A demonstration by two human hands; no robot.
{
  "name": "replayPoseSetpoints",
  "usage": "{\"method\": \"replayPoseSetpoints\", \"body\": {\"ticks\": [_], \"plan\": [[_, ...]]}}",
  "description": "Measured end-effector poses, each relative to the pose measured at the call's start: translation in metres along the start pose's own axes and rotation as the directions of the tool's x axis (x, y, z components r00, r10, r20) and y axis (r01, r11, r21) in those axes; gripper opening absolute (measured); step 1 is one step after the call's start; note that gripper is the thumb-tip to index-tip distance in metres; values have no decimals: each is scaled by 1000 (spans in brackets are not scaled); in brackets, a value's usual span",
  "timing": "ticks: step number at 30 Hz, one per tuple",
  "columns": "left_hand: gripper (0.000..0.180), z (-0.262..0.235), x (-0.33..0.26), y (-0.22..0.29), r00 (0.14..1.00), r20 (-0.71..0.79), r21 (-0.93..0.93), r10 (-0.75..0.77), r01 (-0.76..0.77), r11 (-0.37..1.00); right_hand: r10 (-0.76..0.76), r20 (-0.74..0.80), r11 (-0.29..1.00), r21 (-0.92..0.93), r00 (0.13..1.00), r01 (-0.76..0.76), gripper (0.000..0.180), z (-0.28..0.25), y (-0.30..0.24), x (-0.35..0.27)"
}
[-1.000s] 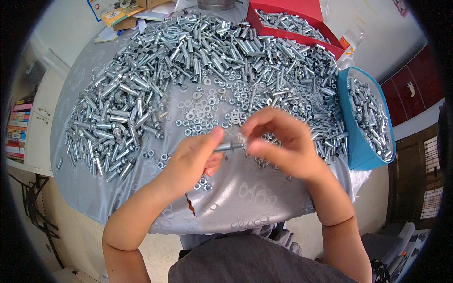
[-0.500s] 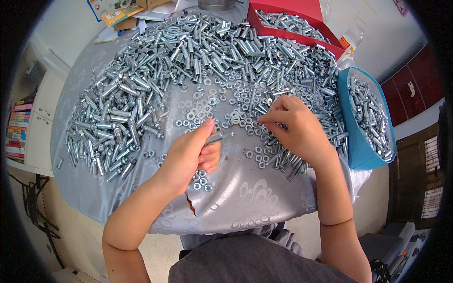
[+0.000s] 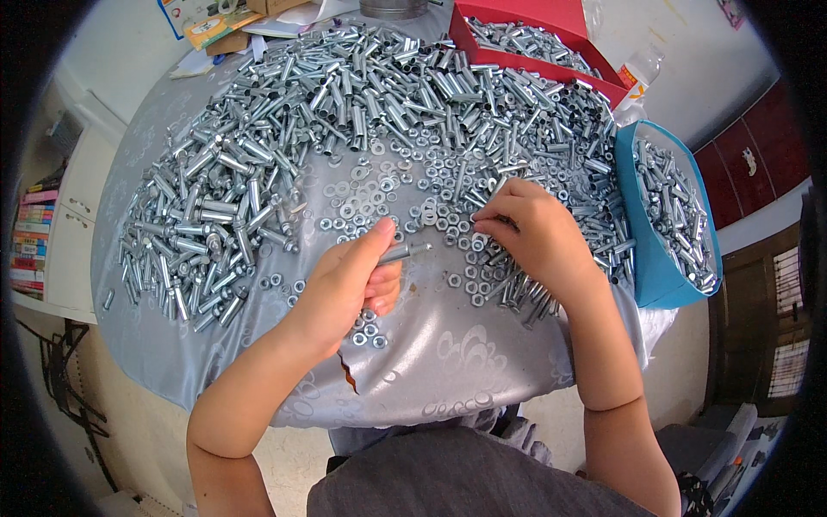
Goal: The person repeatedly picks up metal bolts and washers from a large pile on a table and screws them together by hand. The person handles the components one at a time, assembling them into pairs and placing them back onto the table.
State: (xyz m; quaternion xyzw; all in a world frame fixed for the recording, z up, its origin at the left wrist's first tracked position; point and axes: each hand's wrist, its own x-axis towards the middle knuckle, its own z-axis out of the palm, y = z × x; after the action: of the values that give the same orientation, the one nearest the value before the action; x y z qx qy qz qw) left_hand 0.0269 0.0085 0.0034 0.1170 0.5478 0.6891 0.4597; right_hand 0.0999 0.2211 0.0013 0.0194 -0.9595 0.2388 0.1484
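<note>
My left hand (image 3: 349, 276) is closed round a silver sleeve anchor bolt (image 3: 405, 252), whose rod end sticks out to the right past the thumb. My right hand (image 3: 538, 233) hovers over the right-hand heap, thumb and fingertips pinched together just above loose hex nuts (image 3: 454, 281); whatever lies between those fingertips is hidden or too small to name. Flat washers (image 3: 351, 207) lie scattered beyond the left hand. Close to the right wrist, thin bolts (image 3: 527, 297) fan out on the cloth. More nuts (image 3: 370, 330) sit beside the left wrist.
Assembled anchor bolts (image 3: 207, 215) are heaped at the left, metal sleeves (image 3: 362, 77) along the back. A red box (image 3: 551, 13) and a blue container (image 3: 659, 267), both full of metal parts, stand at the right. The grey tablecloth (image 3: 448, 370) has a tear near my left forearm.
My right hand has shifted slightly, its fingers still pinched over the nuts. The left hand has stayed nearly in place with the anchor bolt.
</note>
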Motion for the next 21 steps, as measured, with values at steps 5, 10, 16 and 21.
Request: {"method": "replayPoseSetpoints", "body": {"ticks": [5,10,16,21], "plan": [[45,4,0,1,1000,-14,3,-7,7,1000,-97,-28,984,-150,995,92,9,-1,3,3],[44,0,-1,-4,1000,3,42,-1,1,999,76,105,769,627,992,-125,10,-1,-26,1],[48,-3,-1,-5,1000,25,95,11,-13,995,25,238,423,878,971,-226,14,7,-36,-5],[49,-1,-2,-4,999,42,145,8,-14,989,56,229,382,894,972,-232,14,13,-39,-5]]}}
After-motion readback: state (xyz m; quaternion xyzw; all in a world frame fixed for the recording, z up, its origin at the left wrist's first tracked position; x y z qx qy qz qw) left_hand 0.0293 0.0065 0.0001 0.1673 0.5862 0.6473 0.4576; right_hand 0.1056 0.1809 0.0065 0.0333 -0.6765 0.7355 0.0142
